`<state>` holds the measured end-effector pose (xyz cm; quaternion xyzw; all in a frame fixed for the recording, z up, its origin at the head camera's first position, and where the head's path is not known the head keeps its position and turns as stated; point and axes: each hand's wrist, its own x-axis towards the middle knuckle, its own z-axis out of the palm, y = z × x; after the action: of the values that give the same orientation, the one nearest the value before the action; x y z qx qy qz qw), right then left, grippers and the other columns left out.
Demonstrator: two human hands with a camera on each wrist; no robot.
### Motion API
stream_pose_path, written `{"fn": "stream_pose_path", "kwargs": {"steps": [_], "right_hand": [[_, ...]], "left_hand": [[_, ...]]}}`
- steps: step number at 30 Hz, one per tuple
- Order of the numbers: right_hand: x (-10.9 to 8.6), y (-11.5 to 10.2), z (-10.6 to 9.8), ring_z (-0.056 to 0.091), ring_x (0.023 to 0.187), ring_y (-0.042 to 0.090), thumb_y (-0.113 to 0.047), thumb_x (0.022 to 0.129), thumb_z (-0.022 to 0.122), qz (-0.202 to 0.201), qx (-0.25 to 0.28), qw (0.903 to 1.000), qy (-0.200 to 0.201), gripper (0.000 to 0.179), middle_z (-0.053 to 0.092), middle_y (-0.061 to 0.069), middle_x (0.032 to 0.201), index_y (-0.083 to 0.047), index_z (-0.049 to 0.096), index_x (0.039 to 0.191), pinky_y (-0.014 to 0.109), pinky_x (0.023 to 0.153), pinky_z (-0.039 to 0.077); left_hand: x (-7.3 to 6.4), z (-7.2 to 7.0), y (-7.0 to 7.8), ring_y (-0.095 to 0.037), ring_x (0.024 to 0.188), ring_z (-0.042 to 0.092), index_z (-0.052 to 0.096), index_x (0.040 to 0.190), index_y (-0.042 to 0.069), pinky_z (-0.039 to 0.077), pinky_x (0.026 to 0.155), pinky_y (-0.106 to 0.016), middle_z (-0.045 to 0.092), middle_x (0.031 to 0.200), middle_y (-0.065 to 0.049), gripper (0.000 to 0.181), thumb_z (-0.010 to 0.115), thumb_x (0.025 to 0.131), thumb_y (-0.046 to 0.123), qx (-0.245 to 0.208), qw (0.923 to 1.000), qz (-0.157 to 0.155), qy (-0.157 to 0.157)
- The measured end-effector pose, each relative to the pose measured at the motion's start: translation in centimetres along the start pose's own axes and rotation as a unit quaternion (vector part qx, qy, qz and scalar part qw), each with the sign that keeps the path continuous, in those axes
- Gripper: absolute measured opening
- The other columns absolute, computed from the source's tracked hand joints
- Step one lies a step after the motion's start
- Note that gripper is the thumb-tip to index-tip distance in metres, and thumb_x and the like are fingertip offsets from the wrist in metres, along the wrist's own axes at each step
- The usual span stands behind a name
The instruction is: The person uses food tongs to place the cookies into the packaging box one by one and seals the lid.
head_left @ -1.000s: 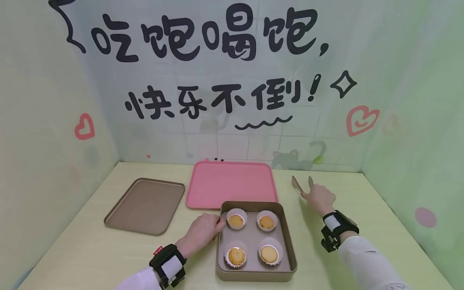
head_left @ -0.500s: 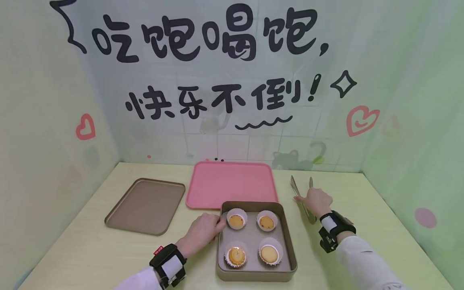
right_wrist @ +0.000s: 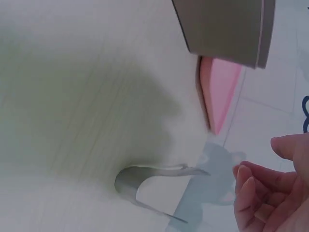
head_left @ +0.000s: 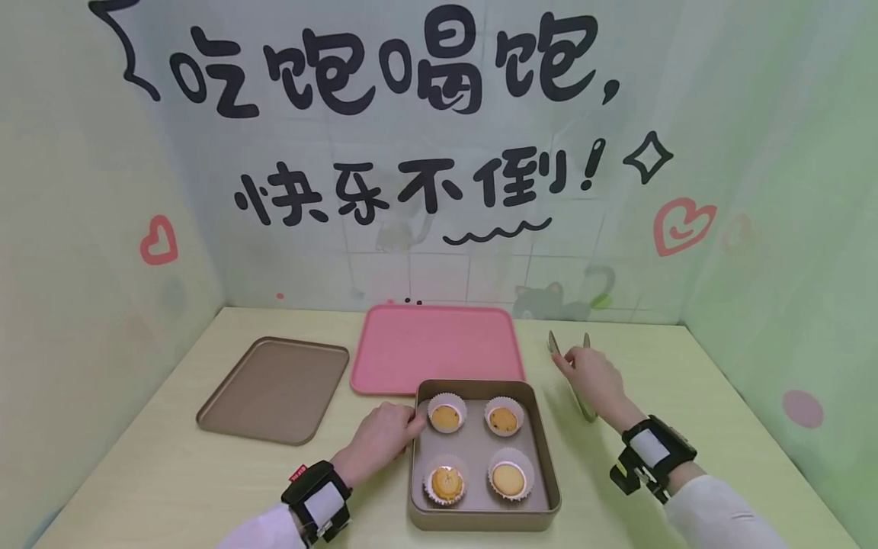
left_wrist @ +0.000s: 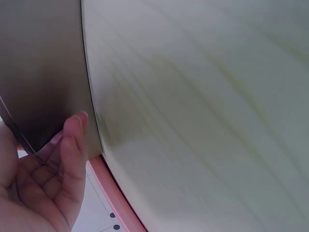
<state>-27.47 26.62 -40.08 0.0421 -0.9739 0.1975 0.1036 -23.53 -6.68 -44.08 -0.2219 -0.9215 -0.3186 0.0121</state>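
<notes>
A deep brown square baking pan point(head_left: 485, 521) stands near the front middle, holding several small tarts in white paper cups, one of them a golden tart point(head_left: 447, 483). My left hand point(head_left: 381, 438) grips the pan's left wall, thumb over the rim and fingers against the outer side, as the left wrist view also shows. Metal tongs point(right_wrist: 128, 182) lie on the table to the right of the pan, their arms spread apart. Above them is my right hand point(head_left: 595, 381); in the right wrist view its fingers are loosely curled, apart from the tongs and holding nothing.
Behind the pan lies a pink tray point(head_left: 437, 347), close to the pan's back edge. A flat brown tray point(head_left: 274, 393) lies at the left. Fabric walls with printed writing enclose the table point(head_left: 158, 473) at the back and both sides.
My right hand has let go of the tongs and lifted a little, its wrist turning outward to the right. The tongs now rest on the table. The left hand and the pan stay put.
</notes>
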Motion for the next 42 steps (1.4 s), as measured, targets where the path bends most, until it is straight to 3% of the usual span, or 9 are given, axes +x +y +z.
{"fn": "stream_pose_path", "kwargs": {"steps": [3, 7, 12, 21, 26, 30, 33, 38, 42], "right_hand": [[-1.1, -0.9, 0.5, 0.043, 0.047, 0.013, -0.025, 0.091, 0.054, -0.031, 0.026, 0.9992, 0.006, 0.028, 0.05, 0.0, 0.058, 0.0, 0.061, 0.079, 0.03, 0.043, 0.035], [-2.9, -2.2, 1.2, 0.041, 0.044, 0.012, -0.028, 0.092, 0.052, -0.047, 0.049, 0.9975, -0.019, 0.031, 0.045, -0.003, 0.052, -0.003, 0.059, 0.075, 0.029, 0.042, 0.034], [-4.7, -3.0, 2.5, 0.035, 0.041, 0.007, -0.03, 0.091, 0.053, -0.062, 0.042, 0.9961, -0.046, 0.035, 0.037, -0.006, 0.047, -0.01, 0.052, 0.062, 0.025, 0.041, 0.029], [-5.5, -3.3, 3.4, 0.033, 0.04, 0.006, -0.017, 0.09, 0.052, -0.085, 0.015, 0.996, -0.024, 0.039, 0.033, -0.008, 0.046, -0.014, 0.039, 0.054, 0.025, 0.039, 0.028], [-5.6, -3.3, 3.6, 0.034, 0.041, 0.007, -0.015, 0.088, 0.053, -0.077, 0.011, 0.9968, -0.022, 0.037, 0.034, -0.008, 0.046, -0.014, 0.04, 0.054, 0.025, 0.039, 0.028], [-5.7, -3.3, 3.8, 0.033, 0.041, 0.007, -0.014, 0.087, 0.053, -0.079, 0.005, 0.9968, -0.016, 0.037, 0.032, -0.009, 0.046, -0.015, 0.039, 0.053, 0.025, 0.039, 0.027], [-5.7, -3.2, 3.9, 0.032, 0.041, 0.007, -0.012, 0.086, 0.054, -0.086, 0.002, 0.9963, -0.005, 0.036, 0.031, -0.009, 0.046, -0.015, 0.039, 0.053, 0.025, 0.039, 0.027], [-5.7, -3.1, 4.1, 0.032, 0.042, 0.007, -0.012, 0.086, 0.053, -0.082, -0.003, 0.9966, -0.004, 0.036, 0.032, -0.008, 0.047, -0.015, 0.039, 0.053, 0.025, 0.04, 0.028], [-5.8, -3.1, 4.0, 0.033, 0.043, 0.007, -0.012, 0.086, 0.053, -0.083, -0.001, 0.9965, -0.003, 0.035, 0.033, -0.008, 0.047, -0.015, 0.04, 0.054, 0.026, 0.04, 0.029]], "left_hand": [[0.0, 0.0, 0.0, -0.006, 0.037, 0.043, 0.044, 0.055, 0.012, 0.035, 0.04, -0.025, 0.043, 0.045, 0.007, 0.037, 0.048, 0.091, 0.019, -0.002, 1.0, 0.001, 0.0], [0.0, 0.2, -0.1, -0.006, 0.037, 0.042, 0.044, 0.054, 0.013, 0.035, 0.04, -0.025, 0.043, 0.044, 0.007, 0.038, 0.048, 0.091, 0.02, -0.003, 1.0, 0.001, 0.001], [0.0, 0.1, 0.0, -0.006, 0.036, 0.042, 0.044, 0.054, 0.013, 0.034, 0.038, -0.025, 0.042, 0.043, 0.008, 0.039, 0.048, 0.091, 0.02, -0.007, 1.0, 0.001, 0.003], [0.0, -0.1, -0.4, -0.007, 0.038, 0.041, 0.044, 0.054, 0.013, 0.033, 0.039, -0.026, 0.041, 0.044, 0.007, 0.043, 0.045, 0.094, 0.029, 0.005, 0.9999, -0.001, -0.01], [0.1, -1.8, -1.3, -0.009, 0.038, 0.041, 0.052, 0.062, 0.011, 0.035, 0.041, -0.028, 0.041, 0.045, 0.007, 0.046, 0.039, 0.095, 0.041, 0.008, 0.9999, -0.015, 0.004], [0.2, -4.6, -3.2, -0.009, 0.04, 0.039, 0.05, 0.066, 0.01, 0.033, 0.04, -0.027, 0.038, 0.05, 0.004, 0.034, 0.045, 0.095, 0.027, 0.025, 0.9982, -0.041, 0.035], [-0.1, -7.0, -5.5, -0.011, 0.043, 0.036, 0.042, 0.057, 0.01, 0.031, 0.041, -0.029, 0.034, 0.05, 0.003, 0.038, 0.047, 0.093, 0.022, 0.085, 0.9918, -0.074, 0.059], [-1.9, -10.5, -10.0, -0.031, 0.053, 0.053, 0.049, 0.072, -0.004, 0.041, 0.044, -0.043, 0.045, 0.056, -0.01, 0.029, 0.049, 0.09, 0.019, 0.168, 0.9723, -0.136, 0.089], [-4.1, -12.5, -13.1, -0.043, 0.054, 0.054, 0.042, 0.082, -0.014, 0.042, 0.043, -0.052, 0.047, 0.06, -0.022, 0.032, 0.049, 0.09, 0.016, 0.203, 0.955, -0.183, 0.116]]}}
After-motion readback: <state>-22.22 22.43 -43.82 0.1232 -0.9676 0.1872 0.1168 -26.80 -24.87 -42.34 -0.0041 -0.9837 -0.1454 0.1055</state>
